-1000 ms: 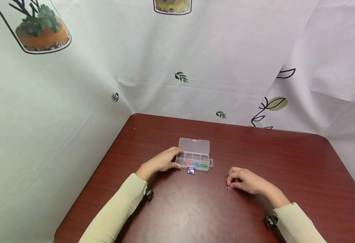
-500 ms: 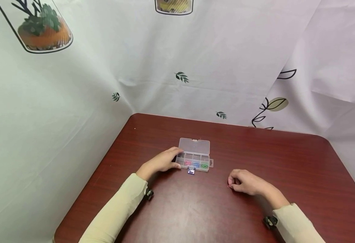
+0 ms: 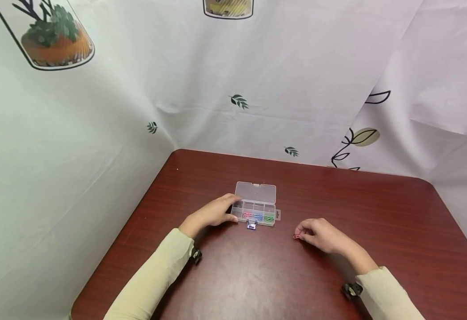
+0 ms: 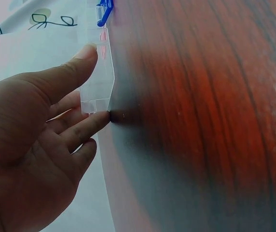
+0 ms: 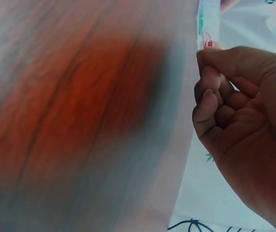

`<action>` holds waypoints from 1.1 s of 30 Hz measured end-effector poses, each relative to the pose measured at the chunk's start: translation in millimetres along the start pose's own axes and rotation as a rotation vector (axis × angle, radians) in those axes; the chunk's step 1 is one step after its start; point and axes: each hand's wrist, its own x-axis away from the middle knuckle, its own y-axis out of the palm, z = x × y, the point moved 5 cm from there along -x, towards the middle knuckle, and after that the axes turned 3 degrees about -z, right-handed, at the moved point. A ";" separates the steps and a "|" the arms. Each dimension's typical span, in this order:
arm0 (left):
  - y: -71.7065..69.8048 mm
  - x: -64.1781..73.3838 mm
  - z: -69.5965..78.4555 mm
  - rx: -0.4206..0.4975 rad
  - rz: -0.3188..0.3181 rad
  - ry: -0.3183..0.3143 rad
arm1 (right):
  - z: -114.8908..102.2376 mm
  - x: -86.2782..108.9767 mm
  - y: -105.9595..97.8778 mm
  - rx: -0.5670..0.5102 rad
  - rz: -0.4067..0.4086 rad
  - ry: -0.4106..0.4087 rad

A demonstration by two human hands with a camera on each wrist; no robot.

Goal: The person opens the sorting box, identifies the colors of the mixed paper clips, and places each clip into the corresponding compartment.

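Observation:
A clear plastic compartment box [image 3: 258,207] lies on the table with its lid [image 3: 256,192] raised toward the back. Pink clips [image 3: 247,214], blue clips [image 3: 257,217] and green clips [image 3: 269,218] lie in separate front-row compartments. My left hand [image 3: 214,210] holds the box's left end, thumb at the front edge and fingers round the side and back. To the right of the box, just above the table, my right hand [image 3: 322,234] pinches a pink paper clip [image 5: 208,40] between thumb and forefinger. In the head view part of that clip [image 3: 296,237] sticks out leftward from the fingertips.
A blue latch [image 3: 251,225] hangs off the box's front edge, and a hanging tab [image 3: 278,215] sticks out at its right end. The dark red wooden table [image 3: 369,204] meets a printed white cloth [image 3: 297,80] at the back and left.
My right hand has shifted slightly left and away from me with the pink paper clip, which has turned in the fingertips. The left hand and box have stayed in place.

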 end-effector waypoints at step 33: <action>1.0 0.1 -1.3 0.009 0.022 0.019 | -31.5 -43.9 -4.4 0.016 0.070 -0.043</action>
